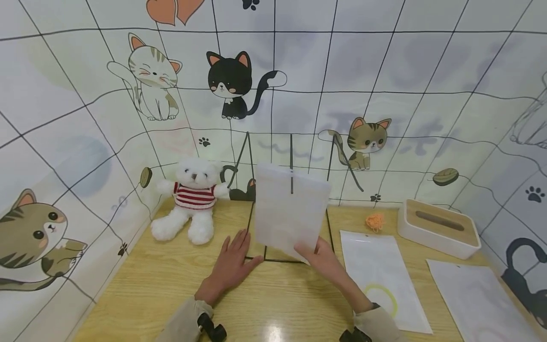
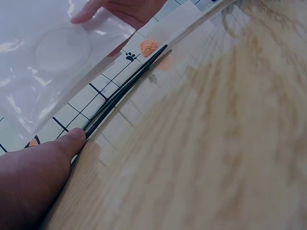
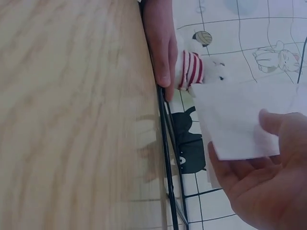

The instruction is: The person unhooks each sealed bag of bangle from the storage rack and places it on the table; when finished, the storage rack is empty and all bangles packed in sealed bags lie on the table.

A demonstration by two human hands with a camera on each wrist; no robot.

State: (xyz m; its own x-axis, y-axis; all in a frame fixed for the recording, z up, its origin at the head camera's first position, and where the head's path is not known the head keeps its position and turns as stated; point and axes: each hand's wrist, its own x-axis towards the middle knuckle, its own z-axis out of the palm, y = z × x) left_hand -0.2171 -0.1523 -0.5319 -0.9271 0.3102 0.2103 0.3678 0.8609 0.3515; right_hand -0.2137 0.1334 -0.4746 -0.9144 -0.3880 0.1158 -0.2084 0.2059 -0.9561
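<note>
My right hand (image 1: 322, 259) pinches the lower right corner of a white plastic pouch (image 1: 290, 213), thumb in front and fingers behind. The pouch stands upright before a black wire display rack (image 1: 329, 228), its top edge at the middle prong, whose tip shows in front of it. A faint round outline shows through the pouch (image 2: 62, 50) in the left wrist view. My left hand (image 1: 231, 263) lies flat on the table, fingers straight, fingertips at the left side of the rack's base. In the right wrist view those fingers touch the rack's wire (image 3: 165, 124).
A white teddy bear (image 1: 194, 197) in a striped shirt sits at the left. To the right lie a pouch with a yellow ring (image 1: 380, 266), another white pouch (image 1: 483, 294), an orange yarn bundle (image 1: 375, 222) and a white box with a wooden lid (image 1: 440, 228). Cat-print cloth surrounds the table.
</note>
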